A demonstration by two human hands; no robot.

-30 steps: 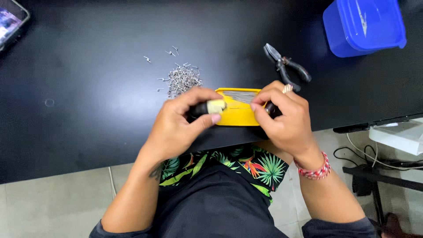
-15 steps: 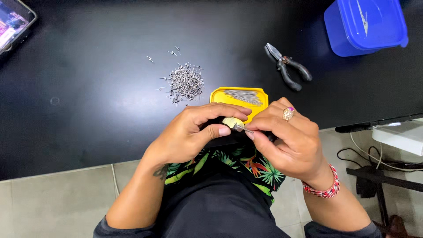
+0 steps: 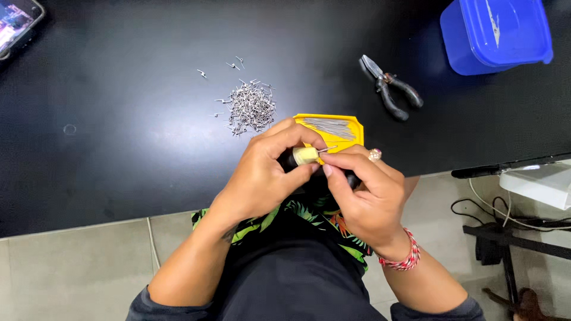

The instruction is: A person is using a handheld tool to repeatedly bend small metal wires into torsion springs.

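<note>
Since a moment ago both hands have drawn back from the yellow plastic tray (image 3: 331, 128) to the black counter (image 3: 119, 148) edge, the left hand (image 3: 262, 172) closed around a small cream-tipped black tool (image 3: 303, 156) while the right hand (image 3: 363, 187) pinches a thin metal pin (image 3: 327, 149) at its tip.

We see a phone (image 3: 18, 24) at the table's far left corner, its rectangular screen lit in mixed colours. Far right stands a blue plastic box (image 3: 493, 32), its lid on.
</note>
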